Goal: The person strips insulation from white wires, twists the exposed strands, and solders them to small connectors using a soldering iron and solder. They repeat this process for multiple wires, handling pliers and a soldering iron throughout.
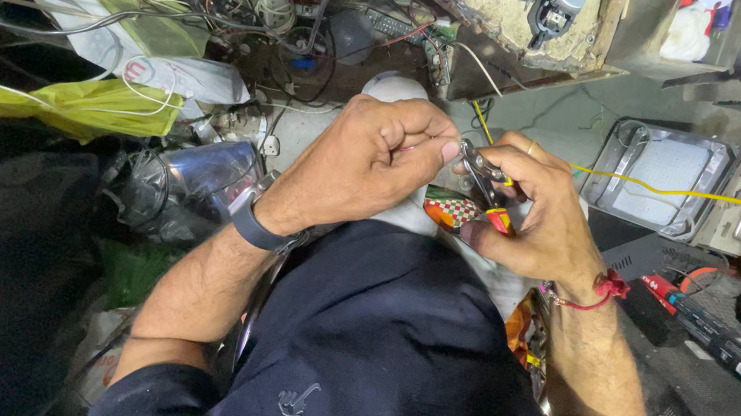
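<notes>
Presently the right hand [541,218] closes around red-handled pliers [487,180], jaws at nine o'clock gripping something tiny pinched by the left hand [369,157]; next seems a careful, steady squeeze.

Your left hand [376,163] is curled into a loose fist just above your dark-clothed knee, its fingertips pinching something too small to make out against the metal nose of the pliers [487,180], and your right hand [537,212] wraps the red-and-yellow handles immediately at three o'clock of it, the two hands touching. A yellow wire [698,195] runs from the pliers toward three o'clock, crossing the front of a shallow metal tray [661,173] that lies near your right hand at two o'clock. At nine o'clock of your left hand sits a crumpled yellow-green plastic bag [54,104] among tangled cables, with a grey band [257,229] on that wrist and a red thread [602,289] on the other.
</notes>
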